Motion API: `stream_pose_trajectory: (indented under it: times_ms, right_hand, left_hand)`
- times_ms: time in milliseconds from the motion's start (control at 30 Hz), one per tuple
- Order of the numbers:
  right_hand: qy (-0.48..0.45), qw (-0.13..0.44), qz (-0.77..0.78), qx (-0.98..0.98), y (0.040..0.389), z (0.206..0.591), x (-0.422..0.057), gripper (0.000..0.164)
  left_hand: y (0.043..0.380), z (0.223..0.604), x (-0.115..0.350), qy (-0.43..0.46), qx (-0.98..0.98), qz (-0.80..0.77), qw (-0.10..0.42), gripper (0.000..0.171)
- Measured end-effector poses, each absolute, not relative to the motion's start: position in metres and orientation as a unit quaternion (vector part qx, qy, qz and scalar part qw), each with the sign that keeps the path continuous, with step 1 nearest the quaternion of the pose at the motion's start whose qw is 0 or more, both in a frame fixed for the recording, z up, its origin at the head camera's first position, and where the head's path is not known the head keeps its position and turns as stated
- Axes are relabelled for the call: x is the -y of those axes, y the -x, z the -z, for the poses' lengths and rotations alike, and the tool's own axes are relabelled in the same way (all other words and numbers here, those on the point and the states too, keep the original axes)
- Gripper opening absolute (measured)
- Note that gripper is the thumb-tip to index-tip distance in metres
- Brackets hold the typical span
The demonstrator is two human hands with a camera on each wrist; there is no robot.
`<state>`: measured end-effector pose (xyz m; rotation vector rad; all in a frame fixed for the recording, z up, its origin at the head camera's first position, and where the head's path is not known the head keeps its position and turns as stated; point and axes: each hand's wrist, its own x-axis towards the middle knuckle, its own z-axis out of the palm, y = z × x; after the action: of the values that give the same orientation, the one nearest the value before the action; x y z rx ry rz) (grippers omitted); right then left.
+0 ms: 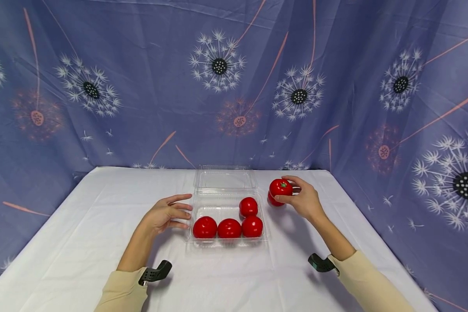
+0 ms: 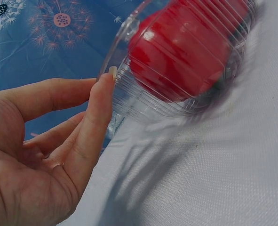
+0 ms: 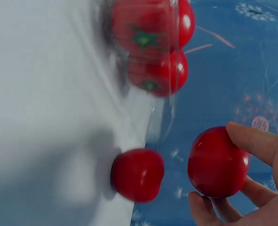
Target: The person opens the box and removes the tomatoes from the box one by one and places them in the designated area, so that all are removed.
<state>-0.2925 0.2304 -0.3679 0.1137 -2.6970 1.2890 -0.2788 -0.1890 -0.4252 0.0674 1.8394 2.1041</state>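
Observation:
My right hand (image 1: 305, 200) grips a red tomato (image 1: 279, 187) with a green stem between thumb and fingers, raised off the table. Below it, another tomato (image 3: 138, 175) rests on the cloth, partly hidden in the head view. To the left is a clear plastic container (image 1: 214, 209) with its lid (image 1: 226, 180) folded back. Three tomatoes line its near side, one of them a tomato (image 1: 205, 227) in the left corner; one more tomato (image 1: 248, 207) sits behind at the right. My left hand (image 1: 167, 213), fingers extended and spread, is right at the container's left rim.
A white cloth (image 1: 82, 225) covers the table. Behind and on both sides hangs a blue curtain (image 1: 152, 86) with dandelion prints. Each wrist wears a black camera mount, such as the left camera mount (image 1: 156, 273).

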Motion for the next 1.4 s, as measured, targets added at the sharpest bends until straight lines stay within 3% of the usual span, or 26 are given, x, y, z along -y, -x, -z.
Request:
stream_pose_trajectory:
  times_ms: [600, 1400]
  right_hand:
    - [-0.019, 0.102, -0.392, 0.914, 0.299, 0.381, -0.274, 0.073]
    - [0.042, 0.137, -0.371, 0.918, 0.322, 0.415, -0.295, 0.069]
  left_hand:
    - [0.277, 0.422, 0.189, -0.024, -0.649, -0.74, 0.177, 0.08]
    - [0.276, 0.42, 0.189, -0.029, -0.647, -0.74, 0.18, 0.08]
